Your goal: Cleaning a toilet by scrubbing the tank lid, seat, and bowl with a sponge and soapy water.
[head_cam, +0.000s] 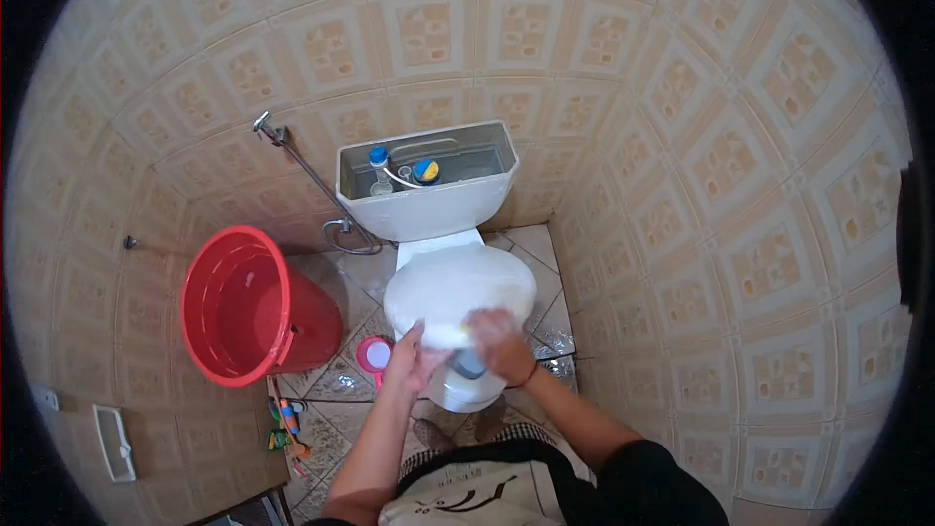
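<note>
A white ceramic toilet tank lid (459, 292), wet on its face, is held tilted above the toilet bowl (464, 389). My left hand (418, 359) grips its lower left edge. My right hand (500, 343), blurred, lies against its lower right part; a small yellowish thing shows at the fingers, too blurred to name. Behind the lid stands the open toilet tank (427, 206), with a blue-capped fill valve (378, 157) and a blue and yellow flush valve top (426, 172) inside. Part of the bowl is hidden by the lid and hands.
A large red bucket (321, 321) stands on the left, with a pink dipper (375, 356) beside the toilet. A bidet sprayer (269, 128) hangs on the back wall, its hose curving down. Brushes (289, 416) and a green packet (277, 440) lie on the wet tiled floor (343, 427).
</note>
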`<state>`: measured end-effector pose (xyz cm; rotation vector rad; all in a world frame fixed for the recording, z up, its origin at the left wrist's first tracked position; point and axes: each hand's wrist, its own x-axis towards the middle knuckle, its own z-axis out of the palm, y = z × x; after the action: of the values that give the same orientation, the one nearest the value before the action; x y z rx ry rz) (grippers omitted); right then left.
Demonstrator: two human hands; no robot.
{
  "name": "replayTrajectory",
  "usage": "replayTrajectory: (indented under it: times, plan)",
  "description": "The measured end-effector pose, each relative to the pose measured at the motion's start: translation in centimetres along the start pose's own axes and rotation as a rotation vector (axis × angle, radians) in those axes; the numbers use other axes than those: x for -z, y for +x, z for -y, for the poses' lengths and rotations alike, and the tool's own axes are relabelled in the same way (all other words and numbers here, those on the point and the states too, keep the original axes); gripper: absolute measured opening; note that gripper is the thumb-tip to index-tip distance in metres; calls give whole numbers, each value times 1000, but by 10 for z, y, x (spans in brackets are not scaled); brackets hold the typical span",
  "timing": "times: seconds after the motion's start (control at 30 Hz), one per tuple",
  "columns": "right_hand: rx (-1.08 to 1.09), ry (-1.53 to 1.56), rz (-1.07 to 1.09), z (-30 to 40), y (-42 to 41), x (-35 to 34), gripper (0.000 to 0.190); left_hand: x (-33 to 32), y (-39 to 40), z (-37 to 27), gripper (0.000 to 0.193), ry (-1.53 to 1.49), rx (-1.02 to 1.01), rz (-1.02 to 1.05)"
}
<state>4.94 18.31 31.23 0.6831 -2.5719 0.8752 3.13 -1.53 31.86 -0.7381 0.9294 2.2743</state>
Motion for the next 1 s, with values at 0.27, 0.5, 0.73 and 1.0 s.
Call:
replayTrajectory:
  times: [0.27, 0.5, 0.73, 1.0]
  plan:
    - [-144, -143, -162, -22, 52, -2, 21, -41, 35, -24, 35, 88, -49, 43]
    - [-690, 277, -263, -36, 62, 25, 27, -43, 46, -29, 44, 21, -87, -19]
    - [-201, -64, -115, -8, 65, 1, 27, -38, 55, -41, 42, 78, -5, -32]
    - [-790, 45, -412, -18, 56, -8, 25, -27, 48, -39, 40, 6, 102, -44]
